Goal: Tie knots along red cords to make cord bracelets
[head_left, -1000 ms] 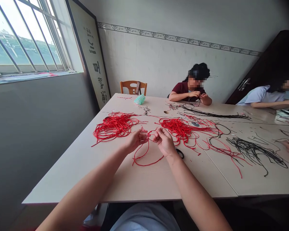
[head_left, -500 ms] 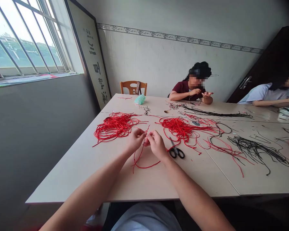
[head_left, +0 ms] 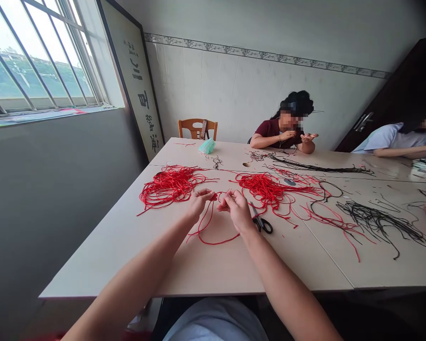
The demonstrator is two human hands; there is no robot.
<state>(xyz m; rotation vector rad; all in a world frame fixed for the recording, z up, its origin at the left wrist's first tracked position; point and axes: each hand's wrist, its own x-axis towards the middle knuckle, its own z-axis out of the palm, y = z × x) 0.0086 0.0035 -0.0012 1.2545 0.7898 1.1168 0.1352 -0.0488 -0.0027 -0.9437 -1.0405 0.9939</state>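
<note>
Between my hands runs a thin red cord [head_left: 218, 243], its long loop hanging down onto the table below them. My left hand [head_left: 201, 200] pinches the cord with thumb and fingertips. A short way to the right, my right hand [head_left: 235, 204] is closed on another stretch of it, fingers curled. To the left lies a pile of red cords [head_left: 170, 187]; a second red bundle [head_left: 261, 187] is just beyond my right hand. Black-handled scissors [head_left: 264, 224] rest beside my right wrist, partly covered by it.
Black cords [head_left: 379, 220] lie to the right, with a long black bundle [head_left: 319, 166] farther back. A green plastic bag [head_left: 207, 146] sits near the far edge before a wooden chair [head_left: 198, 127]. One co-worker [head_left: 287, 132] sits across the table, another person [head_left: 394, 139] at far right.
My hands have moved apart, the right one shifting right and covering more of the scissors. A stretch of cord now shows between them. The hanging loop has shifted slightly.
</note>
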